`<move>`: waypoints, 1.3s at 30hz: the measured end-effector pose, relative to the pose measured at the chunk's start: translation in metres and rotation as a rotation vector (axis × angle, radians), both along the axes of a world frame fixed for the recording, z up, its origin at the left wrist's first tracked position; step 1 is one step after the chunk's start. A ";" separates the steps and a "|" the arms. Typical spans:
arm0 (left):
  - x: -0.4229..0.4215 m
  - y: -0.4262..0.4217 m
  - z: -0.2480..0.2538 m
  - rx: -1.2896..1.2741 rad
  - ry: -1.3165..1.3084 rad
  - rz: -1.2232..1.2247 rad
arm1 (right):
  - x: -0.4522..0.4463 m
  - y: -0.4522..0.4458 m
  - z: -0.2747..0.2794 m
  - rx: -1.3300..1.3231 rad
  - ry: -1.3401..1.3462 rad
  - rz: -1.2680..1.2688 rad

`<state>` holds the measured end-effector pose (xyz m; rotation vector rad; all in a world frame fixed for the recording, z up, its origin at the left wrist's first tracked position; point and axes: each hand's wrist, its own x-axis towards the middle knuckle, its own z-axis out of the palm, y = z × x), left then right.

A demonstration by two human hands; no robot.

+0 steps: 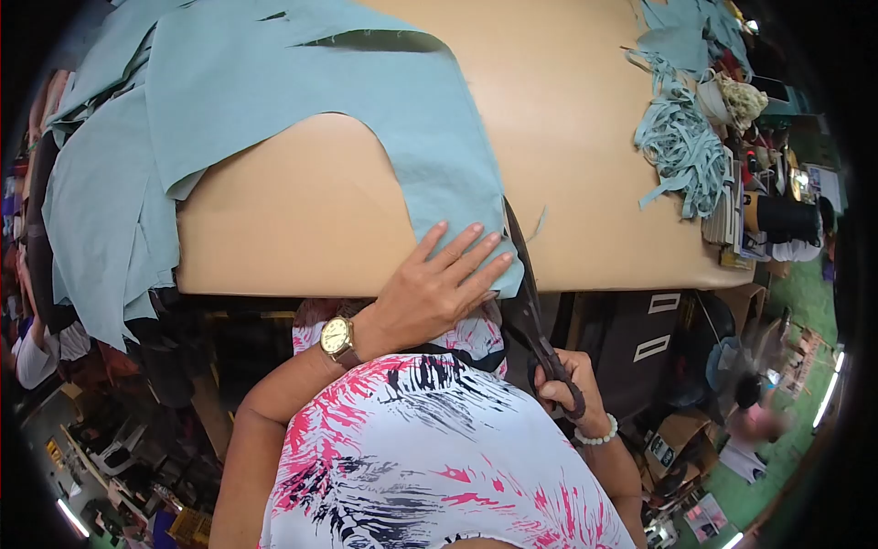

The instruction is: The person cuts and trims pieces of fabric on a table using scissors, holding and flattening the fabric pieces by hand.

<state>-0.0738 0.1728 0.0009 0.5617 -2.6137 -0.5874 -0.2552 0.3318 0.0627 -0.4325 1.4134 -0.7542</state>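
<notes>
A curved piece of blue-green fabric (pixel 311 82) lies across the table, its narrow end reaching the front edge. My left hand (pixel 441 285) rests flat on that end with fingers spread, pressing it near the table edge; a watch is on this wrist. In my right hand (pixel 576 389) are dark scissors (pixel 530 325), gripped by the handles just in front of the table. Their blades point away from me along the fabric's right edge. Whether the blades are parted I cannot tell.
More blue-green fabric pieces (pixel 101 210) hang over the table's left side. On the right lie a tangled heap of fabric strips (pixel 681 151) and a stack of papers or books (pixel 725 215). The tan tabletop (pixel 567 119) ends close to my body. Dark drawers (pixel 631 343) stand beneath.
</notes>
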 end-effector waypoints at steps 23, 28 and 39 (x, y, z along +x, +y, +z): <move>0.006 0.001 0.001 0.143 0.156 -0.097 | 0.007 -0.035 -0.014 -0.034 0.064 0.025; 0.009 -0.001 0.004 0.157 0.148 -0.107 | 0.005 -0.035 -0.013 -0.039 -0.003 0.008; 0.009 -0.001 -0.001 0.186 0.190 -0.101 | -0.001 -0.018 -0.007 0.013 -0.053 0.020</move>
